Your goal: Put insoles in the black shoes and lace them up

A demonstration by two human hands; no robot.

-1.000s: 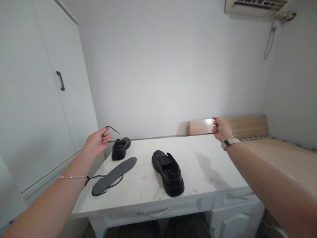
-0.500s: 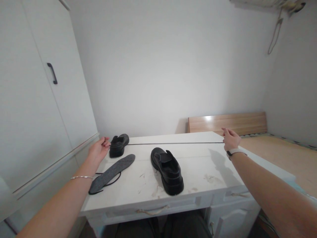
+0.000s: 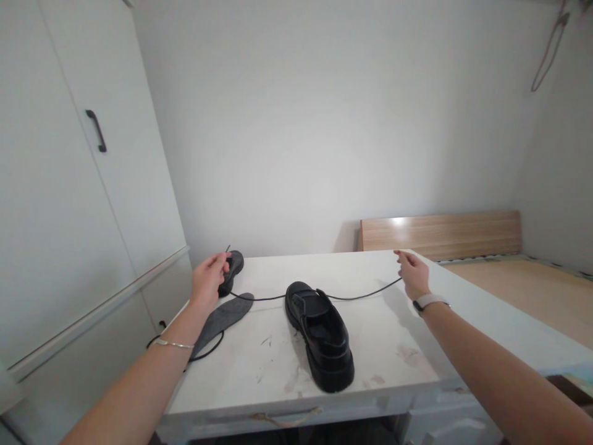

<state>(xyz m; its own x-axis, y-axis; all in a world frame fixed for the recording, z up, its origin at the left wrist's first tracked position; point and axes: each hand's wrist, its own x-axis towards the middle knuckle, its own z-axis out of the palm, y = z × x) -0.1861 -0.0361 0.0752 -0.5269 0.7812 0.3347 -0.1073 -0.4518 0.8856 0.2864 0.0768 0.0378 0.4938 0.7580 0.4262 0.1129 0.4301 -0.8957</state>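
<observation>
A black shoelace [image 3: 359,299] hangs slack between my two hands, sagging behind a black shoe [image 3: 327,352]. My left hand [image 3: 209,277] pinches one end, and a short tip pokes up above its fingers. At the other end, my right hand [image 3: 412,272] is closed on the lace. The shoe stands upright mid-table with its toe pointing away and no lace visible in it. Partly behind my left hand stands a second black shoe [image 3: 235,266]. A grey insole [image 3: 227,318] lies under my left forearm, with another black lace [image 3: 210,351] looping out beside it.
Everything rests on a white table [image 3: 370,346] with a rope-handled drawer at its front. A white wardrobe [image 3: 106,247] rises at the left. To the right are a bed base [image 3: 491,284] and a wooden headboard [image 3: 440,233].
Both hands have come closer together, so the lace, earlier stretched straight, now sags. The left hand moved right, in front of the far shoe. The view has shifted slightly.
</observation>
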